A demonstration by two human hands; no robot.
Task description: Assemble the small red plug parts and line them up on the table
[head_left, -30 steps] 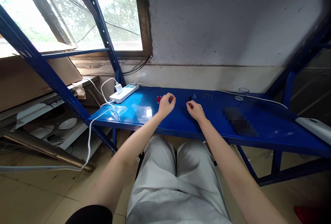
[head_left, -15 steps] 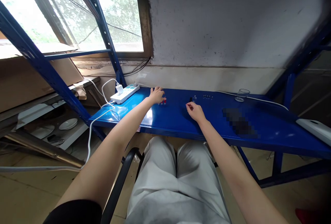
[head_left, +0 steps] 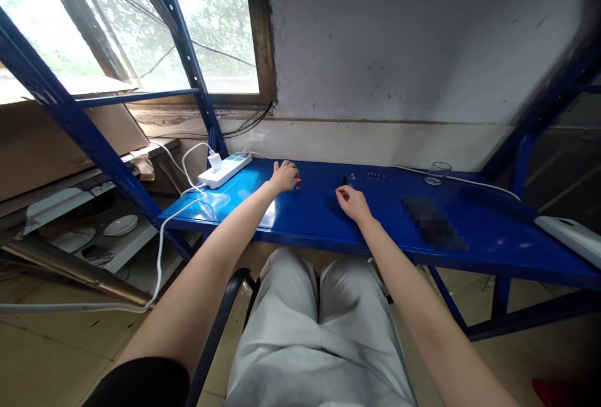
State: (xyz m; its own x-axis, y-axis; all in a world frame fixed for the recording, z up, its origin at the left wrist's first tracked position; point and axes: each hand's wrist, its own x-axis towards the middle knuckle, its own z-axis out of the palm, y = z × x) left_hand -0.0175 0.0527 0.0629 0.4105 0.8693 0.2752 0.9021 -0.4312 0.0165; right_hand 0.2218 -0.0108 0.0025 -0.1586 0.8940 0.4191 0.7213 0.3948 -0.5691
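Note:
My left hand (head_left: 283, 177) is over the back of the blue tabletop, its fingers apart and slightly bent. Beside its fingertips stand small red pieces (head_left: 298, 184), partly covered by the hand. Whether the fingers touch them is too small to tell. My right hand (head_left: 353, 201) is low over the table to the right, thumb and fingertips pinched together. What lies in the pinch, if anything, is hidden. Just beyond it are a small black piece (head_left: 344, 180) and a small clear piece (head_left: 352, 178). Farther right, several tiny pieces (head_left: 376, 176) are lined up.
A white power strip (head_left: 225, 170) with a plug and cord lies at the table's left end. Toward the right are a clear glass (head_left: 438, 173), a blurred dark object (head_left: 432, 222) and a white object (head_left: 570, 235). Blue shelf posts (head_left: 190, 62) frame the table (head_left: 310, 222).
My left hand has shifted slightly over the red pieces and now covers more of them. The right hand keeps its pinch in nearly the same place. The view has moved a little.

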